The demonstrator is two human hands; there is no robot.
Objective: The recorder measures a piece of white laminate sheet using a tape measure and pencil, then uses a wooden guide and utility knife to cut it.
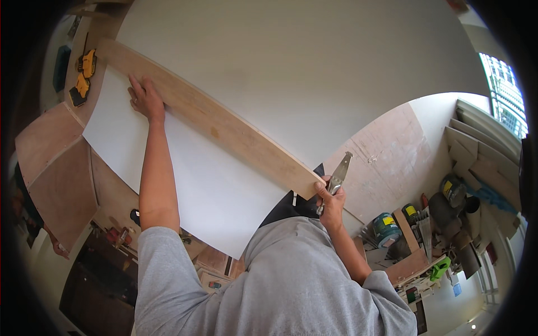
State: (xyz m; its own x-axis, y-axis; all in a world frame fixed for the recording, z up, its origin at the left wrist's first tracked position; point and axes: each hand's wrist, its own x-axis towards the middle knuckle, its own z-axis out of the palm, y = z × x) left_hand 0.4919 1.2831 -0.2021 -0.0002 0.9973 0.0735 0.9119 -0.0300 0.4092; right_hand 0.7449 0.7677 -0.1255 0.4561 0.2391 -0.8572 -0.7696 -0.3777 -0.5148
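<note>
Pale wood, the plank [216,127] slants from ten toward four o'clock across the white sheet [204,173], best steadied evenly, I'd say, by the left hand [148,102], fingers spread, while the right hand [333,206] grips a metal tool [339,172].

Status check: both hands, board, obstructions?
Left hand open, against the wooden board. Right hand gripping bladed metal tool, thumb at board's near end. Board slanting across white sheet. Yellow-and-black tool near far end.
</note>
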